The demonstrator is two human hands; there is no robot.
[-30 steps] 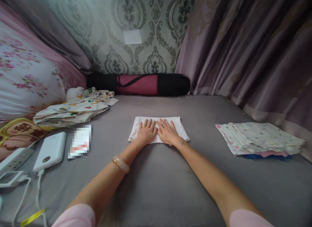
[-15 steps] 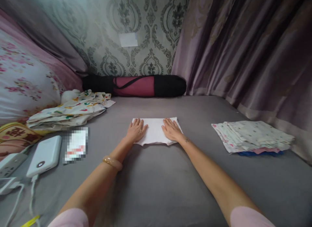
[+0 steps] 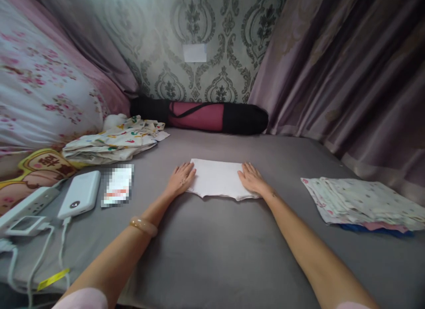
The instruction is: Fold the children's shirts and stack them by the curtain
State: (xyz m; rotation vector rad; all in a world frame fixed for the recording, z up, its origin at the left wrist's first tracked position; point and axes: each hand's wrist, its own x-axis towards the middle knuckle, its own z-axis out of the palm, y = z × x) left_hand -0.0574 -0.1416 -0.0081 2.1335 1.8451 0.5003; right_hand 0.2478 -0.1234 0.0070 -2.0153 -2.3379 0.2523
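Note:
A white folded cloth (image 3: 217,178), perhaps a small garment, lies flat on the grey bed sheet (image 3: 219,242) in the middle of the head view. Its near edge is wavy, with two small notches. My left hand (image 3: 181,178) rests at the cloth's left edge, fingers stretched out and partly on the sheet. At the right edge, my right hand (image 3: 253,178) lies flat on the cloth with its fingers extended. Neither hand grasps anything.
On the right is a stack of folded patterned cloths (image 3: 368,202). To the left lie rumpled printed clothes (image 3: 114,140), a white power bank (image 3: 80,194), a power strip (image 3: 31,207) and cables. A black and maroon long bag (image 3: 199,116) lies against the wall.
My left hand has slid outward to the cloth's left edge, and the hands are farther apart. More of the white cloth shows between them. The camera view has turned slightly left.

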